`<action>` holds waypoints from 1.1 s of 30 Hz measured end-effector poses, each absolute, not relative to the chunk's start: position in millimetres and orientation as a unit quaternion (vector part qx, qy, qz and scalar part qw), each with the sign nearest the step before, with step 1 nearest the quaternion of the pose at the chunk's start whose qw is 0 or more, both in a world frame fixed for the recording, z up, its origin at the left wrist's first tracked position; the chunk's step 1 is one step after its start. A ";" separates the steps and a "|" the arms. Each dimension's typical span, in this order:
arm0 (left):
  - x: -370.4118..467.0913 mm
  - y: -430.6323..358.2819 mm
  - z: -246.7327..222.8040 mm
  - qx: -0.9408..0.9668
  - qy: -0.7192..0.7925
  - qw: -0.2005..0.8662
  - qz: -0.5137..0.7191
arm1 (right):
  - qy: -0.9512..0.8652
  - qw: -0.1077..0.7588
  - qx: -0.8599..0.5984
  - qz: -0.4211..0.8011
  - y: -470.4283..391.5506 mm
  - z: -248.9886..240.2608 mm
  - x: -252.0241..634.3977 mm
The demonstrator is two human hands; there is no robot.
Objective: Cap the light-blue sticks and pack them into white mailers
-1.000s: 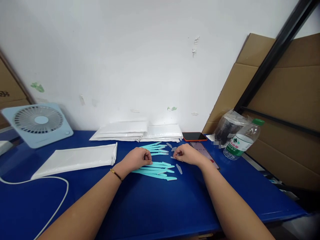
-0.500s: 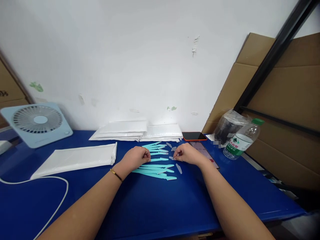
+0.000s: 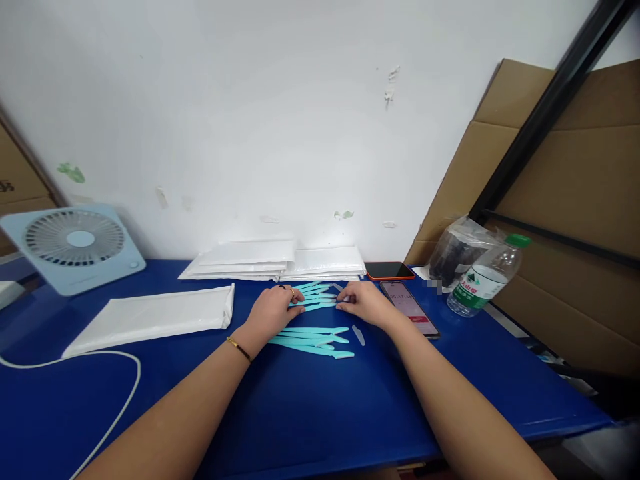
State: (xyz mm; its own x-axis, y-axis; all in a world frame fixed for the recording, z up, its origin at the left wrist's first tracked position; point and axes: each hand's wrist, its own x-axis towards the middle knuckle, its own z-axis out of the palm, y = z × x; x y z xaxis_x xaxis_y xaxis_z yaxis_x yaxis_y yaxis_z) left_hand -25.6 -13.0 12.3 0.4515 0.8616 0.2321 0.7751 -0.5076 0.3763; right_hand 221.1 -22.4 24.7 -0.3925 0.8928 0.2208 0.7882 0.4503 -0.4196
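Turquoise eyebrow razors lie on the blue table in two groups. My left hand (image 3: pixel 274 311) closes its thumb and fingers on the handle end of an eyebrow razor (image 3: pixel 320 307) in the far group. At that razor's blade end is my right hand (image 3: pixel 367 303), its thumb and fingertips pinched together; what sits between them is too small to make out. Nearer to me lie several more razors (image 3: pixel 310 340), fanned and overlapping. One clear blade cover (image 3: pixel 359 335) rests just right of them, and another cover (image 3: pixel 337 288) lies behind my right fingertips.
White padded packets (image 3: pixel 240 259) are stacked against the wall, and a single packet (image 3: pixel 155 319) lies at left. A blue fan (image 3: pixel 80 240) and a white cable (image 3: pixel 135 373) are further left. To the right are two phones (image 3: pixel 407 307) and a water bottle (image 3: pixel 483 287).
Both hands have moved slightly away from me, toward the far group. The razor that lay alone between the groups now lies beside the far ones. The small cover by my right fingertips no longer shows.
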 end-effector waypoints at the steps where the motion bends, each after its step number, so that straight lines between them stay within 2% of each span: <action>1: -26.8 -14.8 14.9 0.846 0.476 0.132 0.199 | -0.817 0.197 -0.523 0.143 -26.2 29.8 227.0; 6: -30.5 -21.2 23.4 0.861 0.409 0.275 0.121 | -0.794 0.022 -0.555 0.249 -46.4 45.8 244.4; 10: -29.9 -18.0 20.8 0.867 0.415 0.257 0.099 | -0.805 -0.009 -0.558 0.199 -50.4 45.8 233.8; 13: -30.5 -14.8 18.2 0.875 0.421 0.209 0.116 | -0.812 0.010 -0.559 0.165 -47.8 44.5 229.2; 18: -31.0 -14.1 16.9 0.876 0.419 0.207 0.120 | -0.833 0.056 -0.526 0.163 -43.1 40.0 232.9; 23: -28.6 -12.6 14.2 0.874 0.430 0.195 0.118 | -0.853 0.120 -0.469 0.195 -37.4 25.9 221.8; 30: -33.2 -7.9 12.3 0.858 0.471 0.111 0.170 | -0.822 0.233 -0.501 0.142 -24.7 21.6 222.2; 33: -36.0 -11.5 17.9 0.860 0.452 0.162 0.172 | -0.797 0.242 -0.541 0.115 -24.5 33.7 249.6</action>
